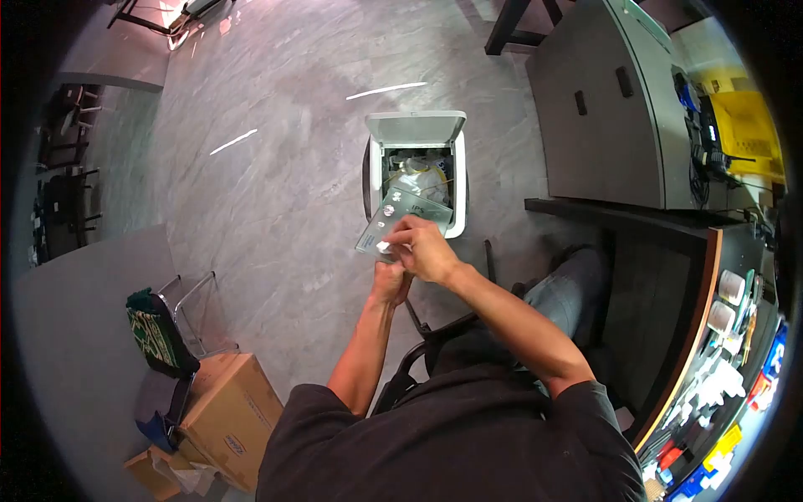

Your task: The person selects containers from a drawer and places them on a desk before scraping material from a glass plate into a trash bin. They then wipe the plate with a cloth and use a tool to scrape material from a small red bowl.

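A thin, flat grey plate (409, 203) with small print is tilted over the front of an open waste bin (459, 188). My left hand (390, 283) is closed on its near edge. Over the plate, my right hand (431, 253) has its fingers drawn together at a small white scrap (383, 248); whether it grips the scrap is hard to make out. Other whitish bits (389, 211) lie on the plate's surface. Inside the bin there is crumpled clear and white rubbish (418, 177), and the bin's lid (416, 128) stands raised at the back.
A grey cabinet (598, 109) stands at the right, beyond a desk (711, 268) crowded with tools and small parts. At lower left are a cardboard box (234, 418) and a chair (171, 335) with a green patterned cloth. My legs are beside a black metal frame.
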Demonstrator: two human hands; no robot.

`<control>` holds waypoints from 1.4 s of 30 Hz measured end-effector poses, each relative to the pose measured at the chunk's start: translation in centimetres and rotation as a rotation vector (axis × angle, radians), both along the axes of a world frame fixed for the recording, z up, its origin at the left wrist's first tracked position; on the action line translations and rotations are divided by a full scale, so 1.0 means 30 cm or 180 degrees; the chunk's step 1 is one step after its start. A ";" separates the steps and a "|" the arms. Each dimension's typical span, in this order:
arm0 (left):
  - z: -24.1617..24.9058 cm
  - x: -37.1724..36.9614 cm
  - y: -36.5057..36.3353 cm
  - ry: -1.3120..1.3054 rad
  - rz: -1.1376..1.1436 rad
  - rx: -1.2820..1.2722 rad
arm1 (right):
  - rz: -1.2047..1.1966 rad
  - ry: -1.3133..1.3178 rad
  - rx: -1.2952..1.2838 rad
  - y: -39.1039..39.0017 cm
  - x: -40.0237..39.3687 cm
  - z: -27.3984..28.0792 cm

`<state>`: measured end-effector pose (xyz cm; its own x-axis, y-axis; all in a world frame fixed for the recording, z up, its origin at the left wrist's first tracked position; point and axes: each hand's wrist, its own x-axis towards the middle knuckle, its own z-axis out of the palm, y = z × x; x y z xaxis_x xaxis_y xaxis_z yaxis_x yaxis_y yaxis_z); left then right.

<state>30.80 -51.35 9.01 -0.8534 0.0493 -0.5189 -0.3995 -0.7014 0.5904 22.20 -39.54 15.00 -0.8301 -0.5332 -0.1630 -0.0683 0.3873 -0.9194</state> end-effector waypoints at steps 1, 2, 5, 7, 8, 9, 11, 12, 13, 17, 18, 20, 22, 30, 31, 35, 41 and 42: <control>0.009 0.005 0.006 0.0018 0.0068 0.0022 | 0.0058 -0.0114 -0.0050 -0.019 -0.003 -0.002; 0.027 -0.002 0.015 0.0043 0.0132 0.0044 | -0.0063 0.0057 -0.0168 -0.040 -0.008 -0.014; 0.061 -0.015 0.023 -0.0036 0.0154 0.0003 | -0.0193 -0.0098 -0.0286 -0.049 -0.027 -0.045; 0.065 -0.004 0.015 -0.0062 0.0008 -0.0227 | -0.0396 -0.0069 -0.0284 -0.049 -0.060 -0.065; 0.077 -0.010 0.011 -0.0054 -0.0113 -0.0281 | -0.0506 -0.0213 -0.0223 -0.048 -0.083 -0.074; 0.092 -0.009 0.016 -0.0097 -0.0095 -0.0249 | -0.0618 -0.0357 -0.0163 -0.047 -0.101 -0.081; 0.140 -0.032 0.037 -0.0140 -0.0070 -0.0182 | -0.0697 -0.0241 -0.0021 -0.043 -0.138 -0.119; 0.158 -0.033 0.040 -0.0181 -0.0085 -0.0120 | -0.0748 -0.0212 0.0059 -0.038 -0.151 -0.142; 0.178 -0.033 0.042 -0.0233 -0.0104 -0.0089 | -0.0792 -0.0178 0.0139 -0.032 -0.168 -0.165; 0.198 -0.012 0.043 -0.0282 -0.0089 -0.0058 | -0.1093 -0.0168 0.0999 -0.004 -0.264 -0.354; 0.192 -0.008 0.041 -0.0257 -0.0083 -0.0064 | -0.1330 -0.0250 0.1178 0.007 -0.281 -0.365; 0.183 -0.010 0.031 -0.0239 -0.0101 0.0010 | -0.1761 -0.0393 0.1552 0.031 -0.315 -0.353; 0.174 -0.017 0.029 -0.0288 -0.0065 0.0061 | -0.1903 -0.0213 0.1094 0.032 -0.316 -0.310; 0.060 -0.043 -0.013 -0.0176 -0.0008 -0.0308 | -0.0372 -0.0090 -0.0223 0.036 -0.097 -0.063; 0.054 -0.042 -0.023 -0.0147 -0.0046 -0.0435 | -0.0383 -0.0120 -0.0271 0.037 -0.067 -0.067; 0.137 -0.054 -0.051 -0.0189 -0.0091 -0.0258 | -0.0377 0.0103 0.0053 0.043 -0.068 -0.210; 0.222 -0.048 -0.044 -0.0346 0.0020 0.0086 | -0.1385 0.0014 0.1097 0.062 -0.267 -0.313; 0.215 -0.048 -0.039 -0.0335 0.0065 0.0105 | -0.1659 -0.0076 0.1113 0.067 -0.281 -0.293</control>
